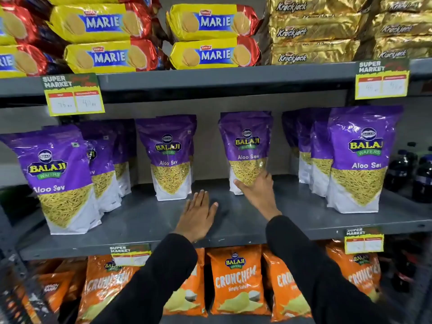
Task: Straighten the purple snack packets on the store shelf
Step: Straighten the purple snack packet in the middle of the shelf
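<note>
Purple packets [170,157] stand upright on the grey shelf [149,220], labels facing out. Right hand [257,191] reaches forward, fingers spread against one packet [246,150], seemingly touching, not gripping. Left hand [198,216] lies flat, empty, on the shelf.

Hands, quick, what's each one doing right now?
Left hand: open, flat on the grey shelf, holding nothing.
Right hand: open, fingers touching the purple Aloo Sev packet, not gripping it.
</note>
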Demonstrator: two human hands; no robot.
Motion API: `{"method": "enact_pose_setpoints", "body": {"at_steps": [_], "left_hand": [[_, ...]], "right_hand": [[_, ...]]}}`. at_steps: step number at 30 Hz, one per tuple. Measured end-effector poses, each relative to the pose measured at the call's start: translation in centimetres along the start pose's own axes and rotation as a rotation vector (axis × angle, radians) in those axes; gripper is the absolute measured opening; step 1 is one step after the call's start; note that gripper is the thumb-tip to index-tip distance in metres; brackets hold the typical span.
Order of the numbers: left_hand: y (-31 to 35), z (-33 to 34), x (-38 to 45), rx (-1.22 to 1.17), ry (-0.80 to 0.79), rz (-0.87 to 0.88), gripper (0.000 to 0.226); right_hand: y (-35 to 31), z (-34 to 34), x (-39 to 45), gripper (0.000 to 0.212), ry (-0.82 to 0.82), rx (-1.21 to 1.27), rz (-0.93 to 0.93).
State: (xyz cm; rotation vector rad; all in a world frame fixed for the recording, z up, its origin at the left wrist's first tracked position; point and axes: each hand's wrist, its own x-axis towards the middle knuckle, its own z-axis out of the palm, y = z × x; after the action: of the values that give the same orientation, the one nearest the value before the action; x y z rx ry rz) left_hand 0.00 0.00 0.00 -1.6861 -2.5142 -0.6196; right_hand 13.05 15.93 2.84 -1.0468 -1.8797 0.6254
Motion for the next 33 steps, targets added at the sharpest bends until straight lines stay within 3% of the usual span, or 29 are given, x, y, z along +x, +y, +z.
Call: {"method": "enact_pose_setpoints", "body": {"at_steps": [9,14,33], "left_hand": [[-2.3,0.3,1.2,0.107,-0.197,-0.013,0.066],[-2.4,0.5,1.3,0.117,-0.199,-0.012,0.065],[-2.2,0.5,1.2,0.154,-0.254,-0.02,0.066]], "right_hand": [[0.0,4.3,4.3,0.142,0.12,-0.083,0.213],[0.5,5.6,4.7,0.141,0.194,-0.053,0.219],[0.2,2.8,0.7,0.139,0.179,0.0,0.174]]}}
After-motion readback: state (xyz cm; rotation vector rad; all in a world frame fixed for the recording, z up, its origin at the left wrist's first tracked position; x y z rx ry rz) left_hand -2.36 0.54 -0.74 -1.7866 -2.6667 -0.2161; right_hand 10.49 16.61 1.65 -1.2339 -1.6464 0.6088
